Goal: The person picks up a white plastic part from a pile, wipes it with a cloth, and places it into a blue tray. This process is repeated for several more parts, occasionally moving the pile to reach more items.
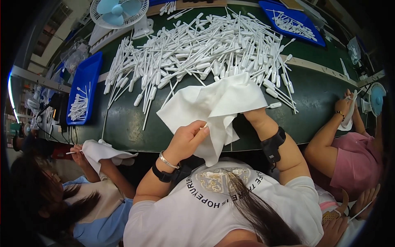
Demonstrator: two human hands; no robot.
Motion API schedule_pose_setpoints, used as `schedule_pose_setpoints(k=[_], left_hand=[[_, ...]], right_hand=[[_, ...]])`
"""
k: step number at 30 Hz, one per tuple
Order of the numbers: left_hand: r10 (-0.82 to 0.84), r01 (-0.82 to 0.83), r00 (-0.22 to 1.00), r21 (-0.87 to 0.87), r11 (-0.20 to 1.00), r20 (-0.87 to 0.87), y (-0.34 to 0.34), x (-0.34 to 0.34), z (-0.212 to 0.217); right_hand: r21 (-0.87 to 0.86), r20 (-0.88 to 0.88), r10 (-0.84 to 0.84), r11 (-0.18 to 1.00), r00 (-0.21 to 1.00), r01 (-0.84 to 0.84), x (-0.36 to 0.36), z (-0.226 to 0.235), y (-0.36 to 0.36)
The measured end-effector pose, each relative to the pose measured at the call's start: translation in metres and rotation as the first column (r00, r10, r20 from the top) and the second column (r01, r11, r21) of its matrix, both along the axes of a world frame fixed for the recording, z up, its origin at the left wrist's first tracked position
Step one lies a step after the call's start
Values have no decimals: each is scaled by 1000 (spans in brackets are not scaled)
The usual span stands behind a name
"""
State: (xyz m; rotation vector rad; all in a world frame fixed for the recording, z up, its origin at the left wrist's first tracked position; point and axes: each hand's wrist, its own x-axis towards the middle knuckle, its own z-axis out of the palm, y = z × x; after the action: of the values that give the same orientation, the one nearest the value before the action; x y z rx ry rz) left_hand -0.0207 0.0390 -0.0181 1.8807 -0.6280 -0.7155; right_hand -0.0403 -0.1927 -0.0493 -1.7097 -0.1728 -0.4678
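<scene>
My left hand (187, 138) is closed in a pinch, thumb against forefinger, with a short thin white tip, like the stem of a plastic transfer pipette, showing between them. Beside it hangs a large white cloth (205, 101), draped up and over my right hand (254, 116). That hand holds the cloth up from below; its fingers are hidden in the folds. Just beyond the cloth, a big heap of white plastic transfer pipettes (197, 47) spreads across the dark green table (127, 127), bulbs and thin stems lying in all directions.
Blue trays with pipettes stand at left (98, 68) and far right (314, 35). A fan (117, 10) is at the back left, another (376, 96) at the right edge. Co-workers sit close on both sides, with a white cloth (105, 154) in the left one's hands.
</scene>
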Motion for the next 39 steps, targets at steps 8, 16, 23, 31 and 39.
schedule_pose_setpoints(k=[8,16,23,31,39], left_hand=[[-32,-78,921,-263,962,-388,17,11,-11],[-142,-177,798,-452,874,-586,-2,6,-11],[-100,-68,869,-316,946,-485,-33,12,-13],[133,-139,990,-308,941,-41,-29,37,25],[255,-230,967,-413,881,5,-74,45,13]], right_hand=[[382,-166,170,919,971,-96,5,-9,-3],[-767,-116,238,595,964,-239,8,38,34],[97,-231,329,944,916,-314,4,-5,35],[-526,-130,-116,850,985,31,12,40,25],[-539,211,-55,826,976,163,5,17,32]])
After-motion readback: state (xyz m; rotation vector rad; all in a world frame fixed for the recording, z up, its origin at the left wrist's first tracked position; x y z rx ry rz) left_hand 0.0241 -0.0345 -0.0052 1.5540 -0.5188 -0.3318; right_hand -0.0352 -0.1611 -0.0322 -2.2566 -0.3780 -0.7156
